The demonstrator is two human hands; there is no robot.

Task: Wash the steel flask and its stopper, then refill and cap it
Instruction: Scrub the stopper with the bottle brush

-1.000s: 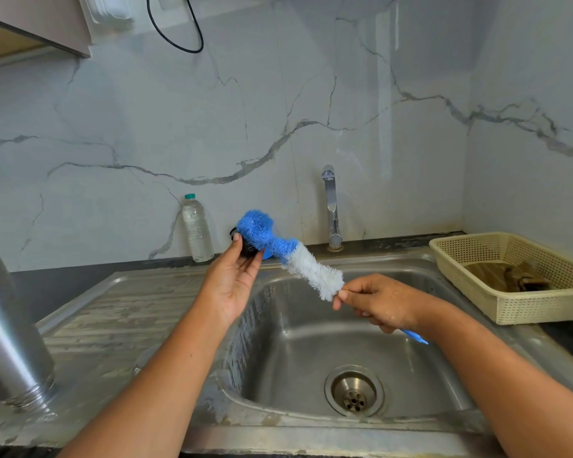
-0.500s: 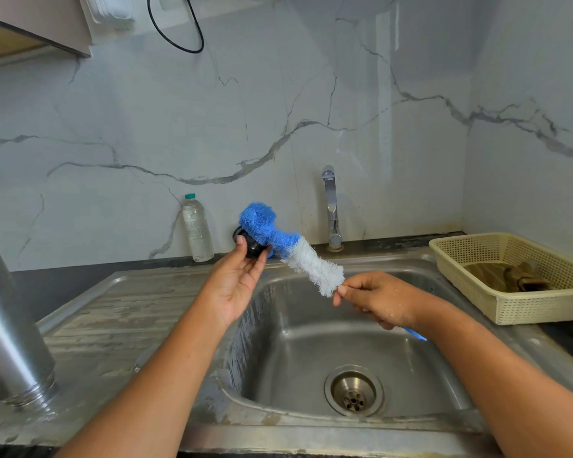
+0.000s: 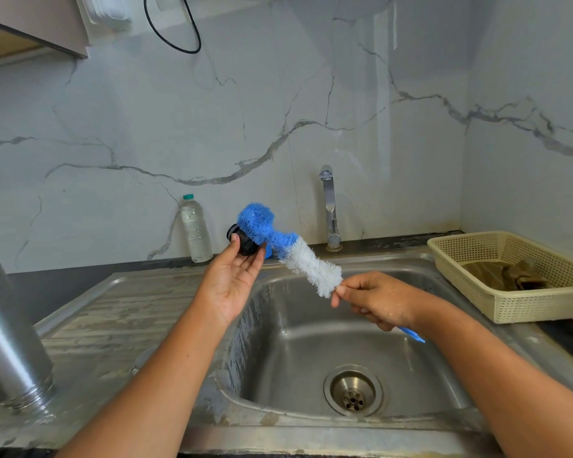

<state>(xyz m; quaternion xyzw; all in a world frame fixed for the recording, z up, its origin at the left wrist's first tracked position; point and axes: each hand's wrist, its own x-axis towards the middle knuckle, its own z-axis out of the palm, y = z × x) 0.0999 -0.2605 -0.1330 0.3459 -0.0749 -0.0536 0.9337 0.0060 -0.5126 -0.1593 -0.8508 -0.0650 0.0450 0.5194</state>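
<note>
Head view, and both hands are up over the sink (image 3: pixel 298 345). The left hand (image 3: pixel 232 279) pinches the black stopper (image 3: pixel 244 243) between thumb and fingertips, palm turned up, out by the basin's back left corner; the right hand (image 3: pixel 374 300) is curled tight round the handle of the bottle brush (image 3: pixel 298 256), just below the bristles, with the blue handle tip poking out past the wrist; the brush's blue head presses against the stopper. There is open room above the basin between the two forearms; the drain (image 3: pixel 353 390) sits below the right forearm.

The steel flask (image 3: pixel 10 342) stands well apart at the far left edge, threaded end down on the drainboard (image 3: pixel 113 319). At the back, a clear plastic bottle (image 3: pixel 196 229) stands against the wall; the tap (image 3: pixel 328 206) rises at the back rim; a cream basket (image 3: pixel 510 305) holding a brown cloth (image 3: pixel 516 276) sits right of the sink; a strip of dark worktop (image 3: pixel 47 289) runs behind the drainboard.

The steel is streaked and wet; the drainboard is ridged; the white marble wall (image 3: pixel 311 94) has grey veins; the bristles are fluffy, blue then white; the basket is fine plastic mesh.
</note>
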